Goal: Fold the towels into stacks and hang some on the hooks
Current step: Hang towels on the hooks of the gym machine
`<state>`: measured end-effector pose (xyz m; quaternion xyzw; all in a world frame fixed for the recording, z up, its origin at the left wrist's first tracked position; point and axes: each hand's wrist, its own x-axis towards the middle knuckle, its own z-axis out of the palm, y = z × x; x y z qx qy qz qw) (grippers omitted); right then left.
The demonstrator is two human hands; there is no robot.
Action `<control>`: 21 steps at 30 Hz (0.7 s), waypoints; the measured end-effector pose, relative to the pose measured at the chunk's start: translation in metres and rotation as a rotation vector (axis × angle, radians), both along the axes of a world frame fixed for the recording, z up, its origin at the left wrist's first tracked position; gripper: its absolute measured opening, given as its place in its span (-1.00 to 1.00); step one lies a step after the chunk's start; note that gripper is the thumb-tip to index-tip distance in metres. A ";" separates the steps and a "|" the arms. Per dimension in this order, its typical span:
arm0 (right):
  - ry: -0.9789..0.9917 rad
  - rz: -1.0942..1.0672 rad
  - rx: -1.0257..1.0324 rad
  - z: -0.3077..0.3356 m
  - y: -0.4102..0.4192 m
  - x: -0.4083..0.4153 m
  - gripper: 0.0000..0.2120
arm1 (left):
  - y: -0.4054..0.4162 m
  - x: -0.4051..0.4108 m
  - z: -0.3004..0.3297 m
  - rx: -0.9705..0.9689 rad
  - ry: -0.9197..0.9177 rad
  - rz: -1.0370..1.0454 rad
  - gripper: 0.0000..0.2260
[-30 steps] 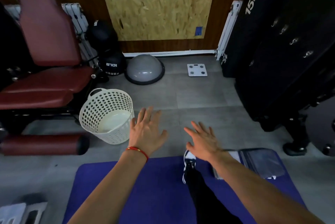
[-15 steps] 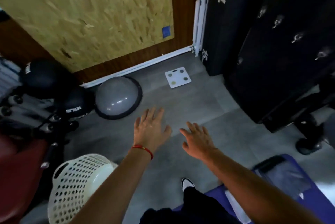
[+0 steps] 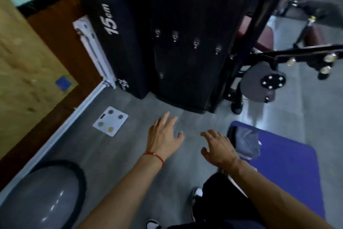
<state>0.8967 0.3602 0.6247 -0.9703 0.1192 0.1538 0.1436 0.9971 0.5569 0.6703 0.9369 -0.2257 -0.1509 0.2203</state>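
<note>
Above grey floor — left hand (image 3: 163, 136) and right hand (image 3: 218, 148), fingers spread, each grip empty — hooks (image 3: 196, 43) beyond.

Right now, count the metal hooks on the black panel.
5 small metal hooks on the tall black panel: four in a row sloping down to the right, one lower left. Blur may hide others.

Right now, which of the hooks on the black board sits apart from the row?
The lowest hook, at the board's left. The other four hooks form one slanting row above it; this one hangs alone beneath the row's left end. All are bare.
</note>
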 end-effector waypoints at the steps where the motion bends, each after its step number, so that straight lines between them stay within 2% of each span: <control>1: 0.009 -0.077 0.001 -0.002 -0.011 -0.004 -0.40 | -0.011 0.007 -0.002 -0.023 0.015 -0.059 -0.44; 6: 0.032 -0.417 0.127 -0.035 -0.074 -0.015 -0.40 | -0.094 0.041 -0.016 0.037 0.103 -0.306 -0.41; 10: 0.138 -0.623 0.212 -0.085 -0.132 -0.025 -0.54 | -0.182 0.058 -0.032 0.128 0.173 -0.434 -0.30; 14: 0.264 -0.712 0.216 -0.138 -0.182 -0.040 -0.64 | -0.270 0.059 -0.069 0.202 0.280 -0.582 -0.31; 17: 0.360 -0.763 0.236 -0.181 -0.213 -0.054 -0.63 | -0.316 0.057 -0.109 0.327 0.371 -0.724 -0.32; 21: 0.435 -0.869 0.301 -0.249 -0.246 -0.067 -0.61 | -0.367 0.063 -0.184 0.394 0.420 -0.811 -0.34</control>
